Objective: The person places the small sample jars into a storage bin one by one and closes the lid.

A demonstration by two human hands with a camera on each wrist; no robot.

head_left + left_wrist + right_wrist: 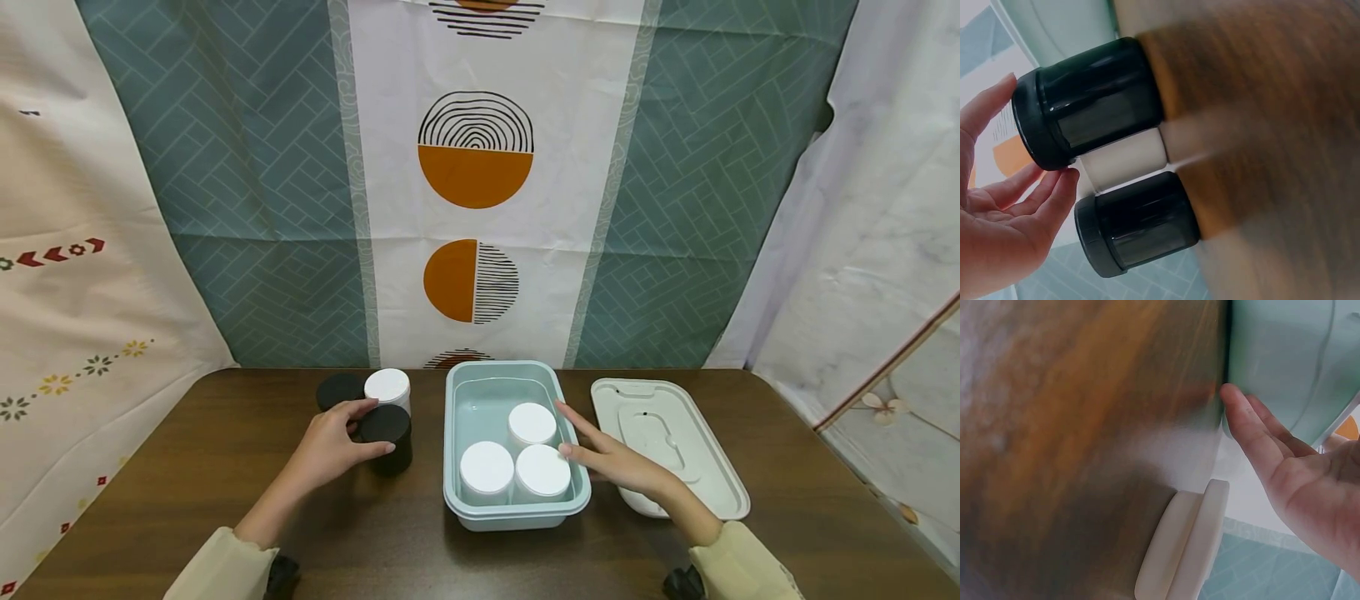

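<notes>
Glossy black jar (pixel 1100 100), dark wood table (pixel 225 467)

No readable text, label, brand or number shows on anything here.
</notes>
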